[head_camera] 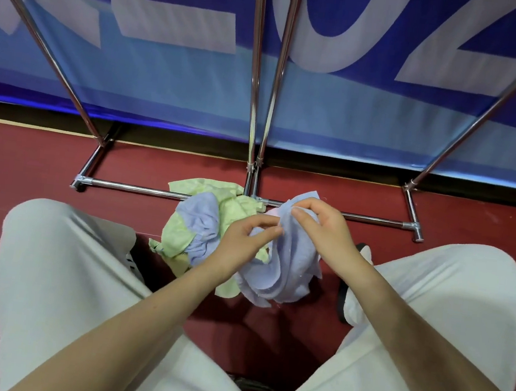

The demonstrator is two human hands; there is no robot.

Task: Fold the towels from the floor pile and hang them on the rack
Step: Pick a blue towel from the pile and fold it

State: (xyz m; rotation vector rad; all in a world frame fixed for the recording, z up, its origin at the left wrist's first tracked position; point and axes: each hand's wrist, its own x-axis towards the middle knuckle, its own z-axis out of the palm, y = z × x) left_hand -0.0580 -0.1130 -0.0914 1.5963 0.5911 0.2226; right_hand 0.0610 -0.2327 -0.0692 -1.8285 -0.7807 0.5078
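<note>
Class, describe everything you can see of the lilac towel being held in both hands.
The lilac towel looks like soft, thin cloth, crumpled and unfolded. It hangs in loose folds above the red floor, in front of the pile. The left hand and right hand each pinch its upper edge, close together.

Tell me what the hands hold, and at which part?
Both hands, left and right, pinch the lavender towel along its upper edge; the rest hangs crumpled.
</note>
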